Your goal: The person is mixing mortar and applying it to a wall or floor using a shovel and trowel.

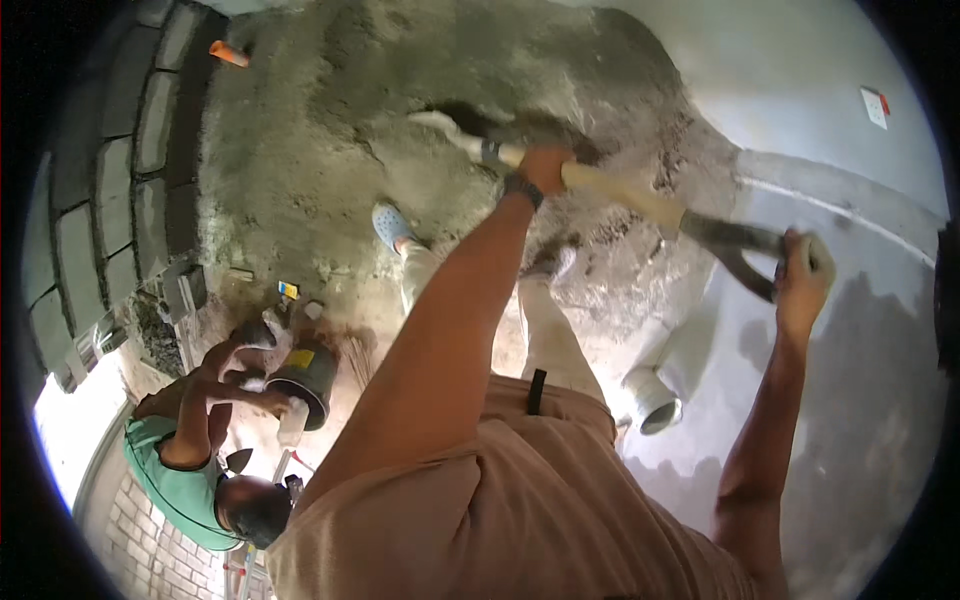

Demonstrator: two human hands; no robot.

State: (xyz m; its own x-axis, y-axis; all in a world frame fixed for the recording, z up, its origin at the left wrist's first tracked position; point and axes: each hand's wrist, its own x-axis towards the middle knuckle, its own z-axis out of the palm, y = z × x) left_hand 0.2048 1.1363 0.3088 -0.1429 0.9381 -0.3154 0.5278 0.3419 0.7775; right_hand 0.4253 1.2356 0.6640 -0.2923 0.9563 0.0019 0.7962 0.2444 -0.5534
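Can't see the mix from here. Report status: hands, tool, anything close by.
Left hand and right hand both grip shovel handle. Blade in mortar pile. Co-worker crouched at bucket, left.

The scene is dim and warm-toned, lit mainly by daylight from a blown-out white opening [70, 425] at the lower left; the pale wall [800, 70] at the upper right catches soft light; a heavy black fisheye vignette rings the frame and bends straight edges; detail is soft throughout, with slight blur and grain.

Co-worker [200, 440] crouched left, pipe [672, 372] perhaps blocking right
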